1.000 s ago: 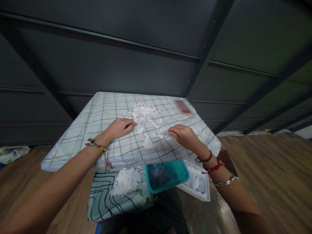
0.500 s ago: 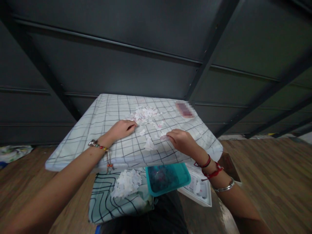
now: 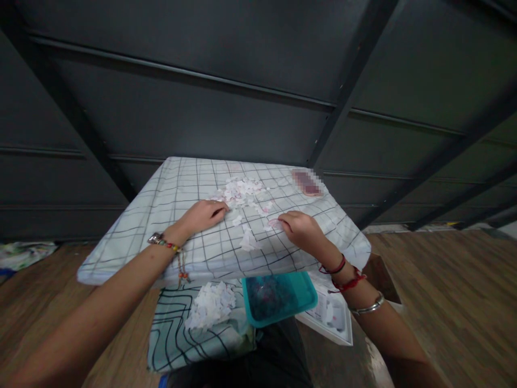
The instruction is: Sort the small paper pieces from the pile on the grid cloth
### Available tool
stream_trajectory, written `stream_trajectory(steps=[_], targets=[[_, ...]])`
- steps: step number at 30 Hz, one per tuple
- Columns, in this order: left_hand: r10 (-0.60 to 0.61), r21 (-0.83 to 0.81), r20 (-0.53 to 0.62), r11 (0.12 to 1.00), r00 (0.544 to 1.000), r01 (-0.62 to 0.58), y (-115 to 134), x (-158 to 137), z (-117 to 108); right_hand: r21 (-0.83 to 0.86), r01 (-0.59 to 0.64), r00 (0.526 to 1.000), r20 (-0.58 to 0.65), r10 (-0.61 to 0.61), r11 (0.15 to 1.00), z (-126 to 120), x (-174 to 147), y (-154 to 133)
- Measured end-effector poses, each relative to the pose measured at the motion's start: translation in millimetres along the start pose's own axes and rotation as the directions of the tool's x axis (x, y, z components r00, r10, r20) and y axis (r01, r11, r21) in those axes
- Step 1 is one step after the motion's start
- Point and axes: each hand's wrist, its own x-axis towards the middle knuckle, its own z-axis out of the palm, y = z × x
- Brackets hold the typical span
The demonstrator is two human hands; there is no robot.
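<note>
- The left hand (image 3: 204, 216) rests on the worktop (image 3: 133, 237), fingers curled inward, its tip at the near left edge of the heap of paper scraps (image 3: 242, 188); I cannot tell whether anything is between finger and thumb.
- The right hand (image 3: 301, 230) has finger and thumb pinched on a thin, pinkish-white slip (image 3: 275, 222), which points leftward from the fingertips, low over the worktop.
- The two hands are well apart, with loose scraps between them.
- The heap lies toward the far middle of the worktop, mostly white with some pink marks, thinning out on its near side.
- Nearer the person, a larger loose scrap (image 3: 248, 240) lies between the hands, with a smaller piece (image 3: 237, 220) just beyond it.
- A pale cloth with dark crossing lines (image 3: 189, 178) covers the worktop.
- A dark reddish object (image 3: 306, 182), blurred out, lies near the far right corner.
- Below the near edge, a second pile of white scraps (image 3: 212, 304) sits on a folded green cloth with dark lines (image 3: 177, 350).
- Right of that pile is a teal tray (image 3: 307, 293) with dark contents that are hard to make out.
- A white box (image 3: 341, 335), partly behind the tray, holds pale items.
- A beaded bracelet (image 3: 167, 243) circles the left wrist; red cords (image 3: 351, 281) and a silver bangle (image 3: 369, 308) circle the right.
</note>
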Motion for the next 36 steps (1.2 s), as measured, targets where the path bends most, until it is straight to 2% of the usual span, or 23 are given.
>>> stream_trajectory(steps=[6,10,16,20,29,36], targets=[[0.008,-0.003,0.003,1.000,1.000,-0.008,-1,0,1,0.070,0.065,0.997,0.046,-0.068,0.995,-7,-8,-3],[0.005,-0.008,0.015,1.000,1.000,-0.005,-1,1,0,0.106,0.053,0.995,0.084,-0.062,0.993,-20,-19,-4],[-0.004,-0.006,0.006,1.000,1.000,0.004,-1,0,0,0.076,0.010,0.997,0.077,-0.016,0.997,-16,-20,-6],[-0.002,-0.008,0.012,1.000,1.000,0.002,-2,0,1,0.061,0.038,0.995,0.089,-0.043,0.997,-12,-14,-14],[0.003,-0.005,0.010,1.000,1.000,-0.003,-5,1,4,0.037,0.106,0.979,0.171,-0.111,0.994,-33,-27,-18],[-0.005,-0.024,0.008,1.000,1.000,0.005,-3,1,2,0.016,0.105,0.978,0.179,-0.106,0.994,-31,-26,-20]])
